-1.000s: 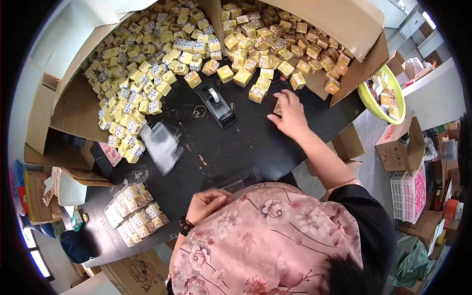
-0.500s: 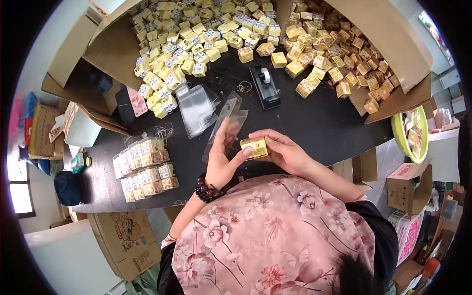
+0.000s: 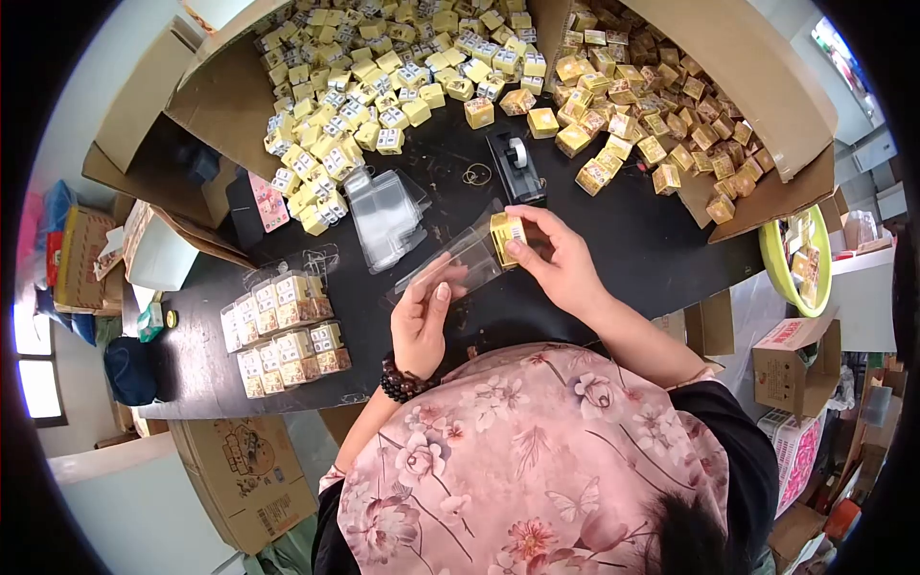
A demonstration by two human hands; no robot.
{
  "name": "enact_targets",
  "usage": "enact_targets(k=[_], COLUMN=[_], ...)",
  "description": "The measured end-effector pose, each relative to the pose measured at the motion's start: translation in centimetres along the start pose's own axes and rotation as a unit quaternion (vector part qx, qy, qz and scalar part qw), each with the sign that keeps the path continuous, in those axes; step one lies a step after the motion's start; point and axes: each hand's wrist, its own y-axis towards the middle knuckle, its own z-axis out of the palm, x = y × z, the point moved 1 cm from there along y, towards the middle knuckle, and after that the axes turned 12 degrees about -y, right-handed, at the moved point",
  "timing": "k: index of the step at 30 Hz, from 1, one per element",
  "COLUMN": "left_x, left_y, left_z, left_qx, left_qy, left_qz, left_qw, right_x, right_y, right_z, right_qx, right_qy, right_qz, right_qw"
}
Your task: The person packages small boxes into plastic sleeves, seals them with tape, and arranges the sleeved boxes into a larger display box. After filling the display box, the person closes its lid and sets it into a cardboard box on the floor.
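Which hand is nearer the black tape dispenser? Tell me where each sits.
Right. The right hand, holding a yellow box, is just short of the tape dispenser, not touching. The left hand holds the clear sleeve farther back toward the person's left.

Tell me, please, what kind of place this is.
Probably a packing workshop: small yellow boxes spill from open cartons onto a black table beside a tape dispenser, and the right hand holds one box at a clear sleeve in the left hand.
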Motion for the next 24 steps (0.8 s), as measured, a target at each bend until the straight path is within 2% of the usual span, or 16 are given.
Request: enact_targets(k=[1, 3, 4, 5, 7, 10, 12, 14, 17, 18, 19, 20, 22, 23, 24], left_x=[0.1, 0.3, 0.3, 0.3, -0.3, -0.1, -0.1, -0.4, -0.7, -0.1, 1.1, 1.8, 2.3, 2.4, 1.7], left_y=[0.0, -0.1, 0.0, 0.1, 0.4, 0.4, 0.4, 0.3, 0.5, 0.5, 0.5, 0.5, 0.5, 0.4, 0.4], left_z=[0.0, -0.2, -0.4, -0.4, -0.1, 0.4, 0.6, 0.7, 0.8, 0.7, 0.5, 0.4, 0.7, 0.8, 1.0], left_qx=[0.003, 0.004, 0.026, 0.049, 0.051, 0.030, 0.011, 0.024, 0.026, 0.024, 0.014, 0.006, 0.012, 0.016, 0.041], left_qy=[0.008, 0.017, 0.065, 0.113, 0.134, 0.137, 0.120, 0.181, 0.161, 0.161, 0.111, 0.061, 0.031, 0.000, -0.059], left_qz=[0.009, 0.016, 0.021, 0.026, 0.028, 0.052, 0.073, 0.054, 0.050, 0.051, 0.075, 0.099, 0.074, 0.049, 0.012], left_qw=[1.000, 1.000, 0.997, 0.992, 0.989, 0.989, 0.990, 0.982, 0.985, 0.985, 0.991, 0.993, 0.997, 0.999, 0.997], right_x=[0.2, 0.4, 0.8, 0.6, 0.2, 0.1, 0.4, 0.3, -0.7, -0.8, -0.8, -0.5, 0.0, -1.3, -1.1], right_y=[-0.1, -0.4, -0.5, -0.7, -0.6, -1.4, -1.6, -1.7, -1.3, -1.0, -0.9, -0.9, -1.0, -0.8, -0.7], right_z=[0.0, -0.1, -0.2, 0.0, 0.6, 1.7, 2.2, 2.4, 2.7, 2.6, 2.6, 2.7, 2.7, 3.7, 3.5], right_qx=[0.001, 0.071, 0.089, 0.089, 0.049, -0.002, 0.008, 0.017, 0.031, 0.020, 0.008, 0.007, -0.048, -0.073, -0.072], right_qy=[0.000, -0.032, -0.042, -0.042, 0.160, 0.149, 0.152, 0.156, 0.160, 0.016, -0.128, -0.127, -0.058, 0.121, 0.121], right_qz=[-0.001, -0.022, -0.003, -0.001, 0.023, 0.040, 0.055, 0.071, 0.039, -0.052, -0.142, -0.143, -0.031, 0.005, 0.004], right_qw=[1.000, 0.997, 0.995, 0.995, 0.986, 0.988, 0.987, 0.985, 0.986, 0.998, 0.981, 0.981, 0.997, 0.990, 0.990])
